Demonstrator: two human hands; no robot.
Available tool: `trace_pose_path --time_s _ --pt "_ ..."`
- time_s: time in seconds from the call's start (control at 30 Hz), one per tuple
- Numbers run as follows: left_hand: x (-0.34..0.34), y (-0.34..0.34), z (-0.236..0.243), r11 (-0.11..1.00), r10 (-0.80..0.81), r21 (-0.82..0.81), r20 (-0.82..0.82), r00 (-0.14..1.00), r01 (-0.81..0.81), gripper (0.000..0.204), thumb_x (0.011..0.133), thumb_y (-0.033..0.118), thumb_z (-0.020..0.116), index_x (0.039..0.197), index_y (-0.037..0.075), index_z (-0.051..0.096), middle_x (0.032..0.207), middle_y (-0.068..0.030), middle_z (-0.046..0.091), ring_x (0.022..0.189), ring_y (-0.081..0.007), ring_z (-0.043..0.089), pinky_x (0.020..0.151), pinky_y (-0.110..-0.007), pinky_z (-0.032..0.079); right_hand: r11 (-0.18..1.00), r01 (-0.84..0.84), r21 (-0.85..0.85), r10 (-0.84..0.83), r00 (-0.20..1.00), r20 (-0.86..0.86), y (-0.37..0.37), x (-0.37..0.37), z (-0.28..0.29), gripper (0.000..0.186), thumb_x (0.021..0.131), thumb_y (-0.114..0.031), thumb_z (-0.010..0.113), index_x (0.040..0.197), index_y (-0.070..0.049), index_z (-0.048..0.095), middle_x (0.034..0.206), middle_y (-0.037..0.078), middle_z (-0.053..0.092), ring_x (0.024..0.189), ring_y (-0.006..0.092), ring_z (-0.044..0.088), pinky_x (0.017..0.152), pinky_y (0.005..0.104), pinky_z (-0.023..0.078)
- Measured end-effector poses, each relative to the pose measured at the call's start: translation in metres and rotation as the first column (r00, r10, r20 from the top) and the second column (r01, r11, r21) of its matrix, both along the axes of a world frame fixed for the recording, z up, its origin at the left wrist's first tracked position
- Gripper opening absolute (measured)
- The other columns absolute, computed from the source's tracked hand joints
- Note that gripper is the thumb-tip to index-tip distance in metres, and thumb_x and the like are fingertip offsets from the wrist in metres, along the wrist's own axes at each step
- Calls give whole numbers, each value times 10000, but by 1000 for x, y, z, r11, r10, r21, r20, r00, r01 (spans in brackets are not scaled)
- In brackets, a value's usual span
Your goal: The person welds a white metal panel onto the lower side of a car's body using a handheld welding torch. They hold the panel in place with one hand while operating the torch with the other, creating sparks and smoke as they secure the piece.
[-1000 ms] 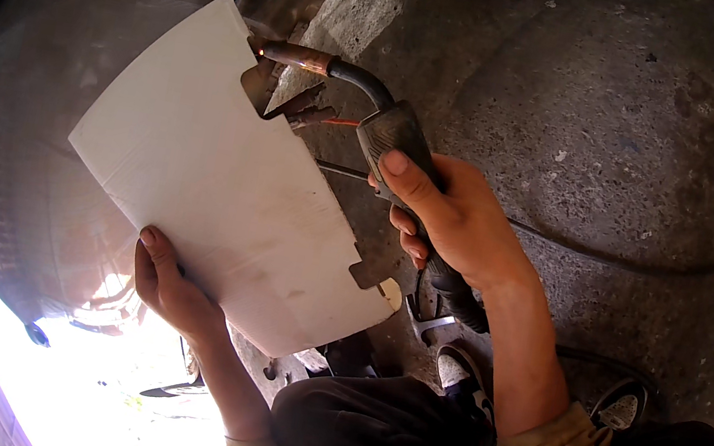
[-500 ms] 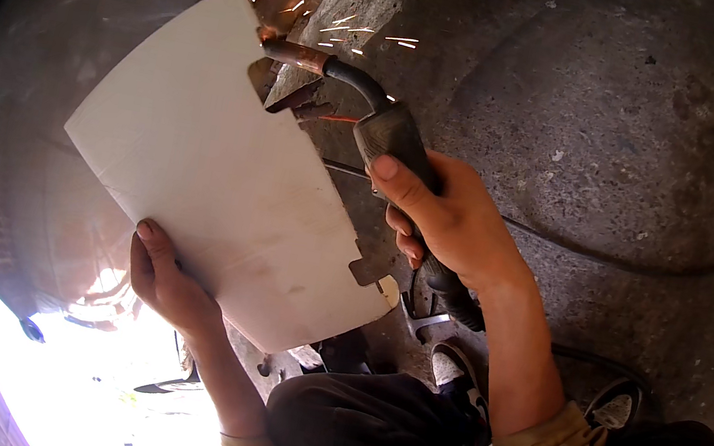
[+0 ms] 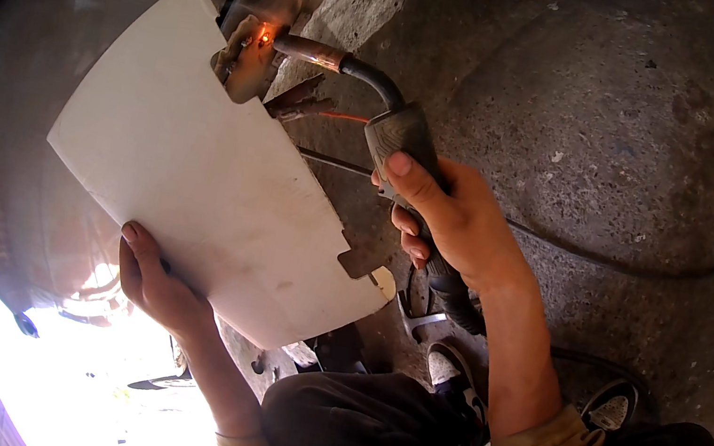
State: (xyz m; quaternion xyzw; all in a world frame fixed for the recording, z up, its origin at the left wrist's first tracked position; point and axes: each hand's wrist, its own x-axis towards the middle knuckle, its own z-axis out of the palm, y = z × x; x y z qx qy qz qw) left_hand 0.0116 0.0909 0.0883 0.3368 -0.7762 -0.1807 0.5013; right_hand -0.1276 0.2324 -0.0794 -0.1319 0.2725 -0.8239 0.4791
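Right hand (image 3: 454, 216) has its fingers wrapped round a welding torch (image 3: 400, 131), tip up at 10 o'clock, right by a glowing orange spot (image 3: 265, 39). Left hand (image 3: 162, 286) has the white sheet (image 3: 214, 164) clamped at its 7 o'clock edge, thumb on top.

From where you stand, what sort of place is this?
Probably a vehicle repair workshop: the right hand holds a welding torch near a glowing spot, a shiny curved panel looks like car bodywork, and the rough floor resembles concrete.
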Motion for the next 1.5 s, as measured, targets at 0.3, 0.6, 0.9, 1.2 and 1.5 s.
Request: trace_pose_path --time_s 0.3,0.6,0.9,1.2,1.5 --pt "1 -3 -2 1000 2 22 8 1000 -2 518 948 473 573 1013 -39 609 902 -93 623 842 -171 568 755 -303 479 1000 2 -11 -2 1000 -24 1 -3 3 559 857 -614 613 844 -62 529 571 -25 446 445 62 465 410 221 387" --pt "-1 -2 -3 1000 0 6 34 999 0 484 968 455 546 983 -25 611 861 -77 623 806 -153 574 729 -291 480 1000 12 -5 -12 999 -46 0 -2 3 574 894 -577 590 933 -4 599 589 -15 467 450 68 453 419 240 353" --pt "-2 -1 -3 1000 17 -13 69 997 -17 481 979 461 524 926 -12 596 819 -55 609 767 -129 556 694 -275 463 1000 15 -10 -15 999 -43 -2 -2 3 606 881 -608 585 938 -5 596 584 -17 458 447 67 454 417 232 355" --pt "-3 -2 -5 1000 -1 -12 143 990 3 460 984 445 525 898 0 601 784 -24 590 728 -102 527 664 -252 439 1000 0 -1 0 999 -40 -1 -3 3 603 871 -612 595 936 -13 590 586 -17 462 446 62 449 419 228 362" --pt "-6 1 -2 1000 -10 -9 96 995 11 445 992 420 521 907 -10 596 795 -29 598 730 -107 543 654 -259 456 999 -8 -49 11 998 64 0 -1 4 512 918 -523 589 952 -12 581 611 -9 460 461 63 433 416 219 340"
